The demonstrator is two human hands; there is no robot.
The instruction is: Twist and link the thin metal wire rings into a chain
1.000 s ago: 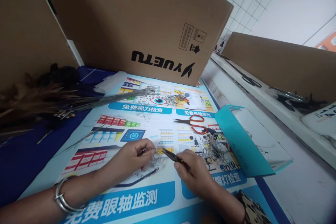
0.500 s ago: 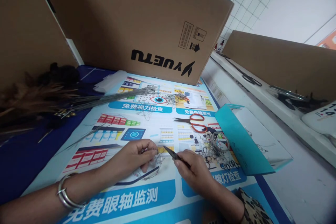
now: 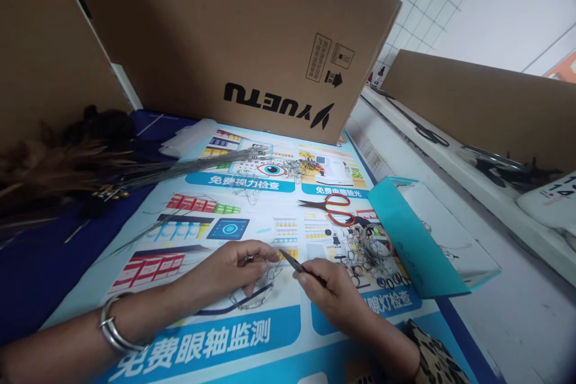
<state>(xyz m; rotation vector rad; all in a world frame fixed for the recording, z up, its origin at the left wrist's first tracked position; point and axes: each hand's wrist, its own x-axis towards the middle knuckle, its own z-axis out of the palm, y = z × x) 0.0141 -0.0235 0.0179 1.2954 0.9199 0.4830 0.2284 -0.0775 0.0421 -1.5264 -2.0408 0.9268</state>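
My left hand [image 3: 249, 264] pinches a thin wire piece [image 3: 258, 300], bent in a loose ring with small bits along it, which hangs below the fingers. In my right hand [image 3: 330, 288] is a dark, pointed pair of pliers [image 3: 291, 260], its tip aimed up and left, close to my left fingertips. Whether the tip touches the wire I cannot tell. Scissors with orange handles [image 3: 330, 207] lie beyond my right hand. Right of them is a tangle of wire pieces and small rings [image 3: 366, 252].
A teal open box [image 3: 416, 252] stands at the right. Long thin wires [image 3: 202, 165] and brown feathery stems [image 3: 49, 174] lie at the left. A large cardboard box [image 3: 234, 30] blocks the back. More wire scraps [image 3: 299, 168] sit near it. A white ledge [image 3: 477, 174] runs along the right.
My left fingers have shifted slightly right and straightened a little, toward the pliers' tip. The wire piece has moved slightly with them. My right hand has barely moved.
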